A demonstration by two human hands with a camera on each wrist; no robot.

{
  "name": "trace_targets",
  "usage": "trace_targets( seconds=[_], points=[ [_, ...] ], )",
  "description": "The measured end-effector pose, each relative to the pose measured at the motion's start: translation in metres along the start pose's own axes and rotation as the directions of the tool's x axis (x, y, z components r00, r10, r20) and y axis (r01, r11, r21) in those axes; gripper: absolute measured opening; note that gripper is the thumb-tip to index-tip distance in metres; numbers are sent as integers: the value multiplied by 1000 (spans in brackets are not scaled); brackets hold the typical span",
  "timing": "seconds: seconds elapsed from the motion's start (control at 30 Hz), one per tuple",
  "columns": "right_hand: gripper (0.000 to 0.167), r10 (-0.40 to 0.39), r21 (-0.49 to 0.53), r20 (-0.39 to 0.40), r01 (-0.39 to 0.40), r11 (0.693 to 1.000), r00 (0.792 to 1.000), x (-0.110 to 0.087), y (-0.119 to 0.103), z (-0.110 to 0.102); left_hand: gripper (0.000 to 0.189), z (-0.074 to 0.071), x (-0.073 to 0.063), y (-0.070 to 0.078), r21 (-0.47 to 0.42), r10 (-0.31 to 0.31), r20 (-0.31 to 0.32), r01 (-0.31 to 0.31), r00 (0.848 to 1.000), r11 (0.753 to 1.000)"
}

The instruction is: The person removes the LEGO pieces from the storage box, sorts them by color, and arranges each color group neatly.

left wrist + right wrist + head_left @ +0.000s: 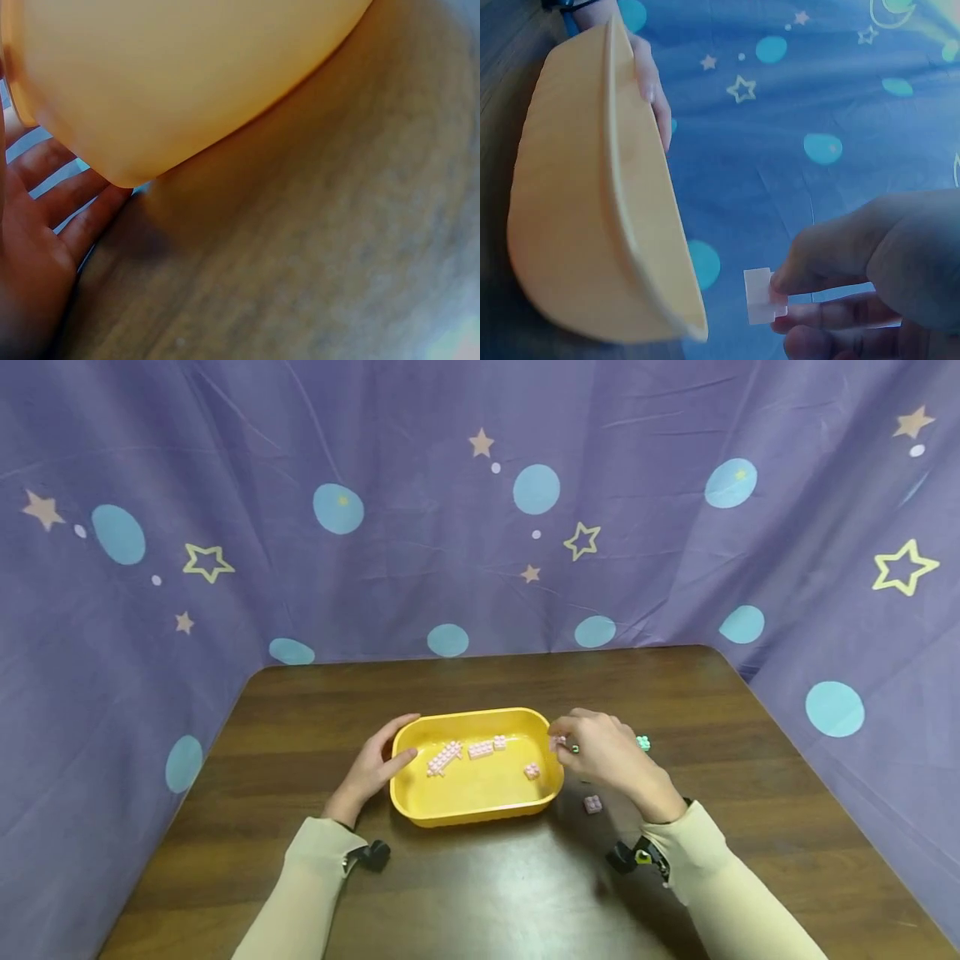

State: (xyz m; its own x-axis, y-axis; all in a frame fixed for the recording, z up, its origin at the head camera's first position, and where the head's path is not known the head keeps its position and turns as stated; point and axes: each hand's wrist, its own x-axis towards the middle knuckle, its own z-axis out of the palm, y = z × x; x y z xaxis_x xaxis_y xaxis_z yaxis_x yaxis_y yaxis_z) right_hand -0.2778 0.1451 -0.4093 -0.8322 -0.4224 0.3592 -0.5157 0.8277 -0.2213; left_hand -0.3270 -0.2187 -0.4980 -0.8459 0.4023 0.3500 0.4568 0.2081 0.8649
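Observation:
A yellow plastic tub [472, 817] stands on the table, with several pink building bricks [444, 758] inside it. My left hand [375, 770] grips the tub's left end, thumb over the rim and fingers along the outside; the left wrist view shows those fingers against the wall. Just beyond the tub's right rim, my right hand [606, 753] pinches a small pink building brick [759, 297] between thumb and fingertips. In the right wrist view that brick is apart from the tub.
A loose pink brick [592, 804] lies on the wooden table [480, 893] right of the tub. Green bricks [643, 742] show beside and behind my right hand, partly hidden by it. A purple curtain [450, 568] with stars and dots hangs behind the table.

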Motion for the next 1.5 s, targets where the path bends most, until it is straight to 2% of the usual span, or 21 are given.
trace_targets(
  seconds=[0.37, 0.7, 0.9, 1.13, 1.5],
  points=[
    [17, 46, 18, -21, -45, 999, 999, -39, 30, 10, 54, -1, 0, 1, 11, -22, 8, 22, 1000, 1000],
    [25, 109, -4, 39, -108, 994, 993, -73, 51, 20, 55, -2, 2, 6, 27, -55, 15, 55, 998, 998],
    [20, 121, 0, 66, -121, 993, 991, -82, 55, 26, 55, -3, 1, 6, 41, -59, 1, 59, 998, 997],
    [18, 144, -11, 126, -143, 990, 982, -90, 59, 30, 55, 0, 0, 6, 67, -48, 16, 47, 999, 997],
    [22, 140, -1, 133, -142, 990, 981, -96, 59, 35, 55, -1, -3, 5, 53, -42, 6, 42, 999, 998]
  ],
)
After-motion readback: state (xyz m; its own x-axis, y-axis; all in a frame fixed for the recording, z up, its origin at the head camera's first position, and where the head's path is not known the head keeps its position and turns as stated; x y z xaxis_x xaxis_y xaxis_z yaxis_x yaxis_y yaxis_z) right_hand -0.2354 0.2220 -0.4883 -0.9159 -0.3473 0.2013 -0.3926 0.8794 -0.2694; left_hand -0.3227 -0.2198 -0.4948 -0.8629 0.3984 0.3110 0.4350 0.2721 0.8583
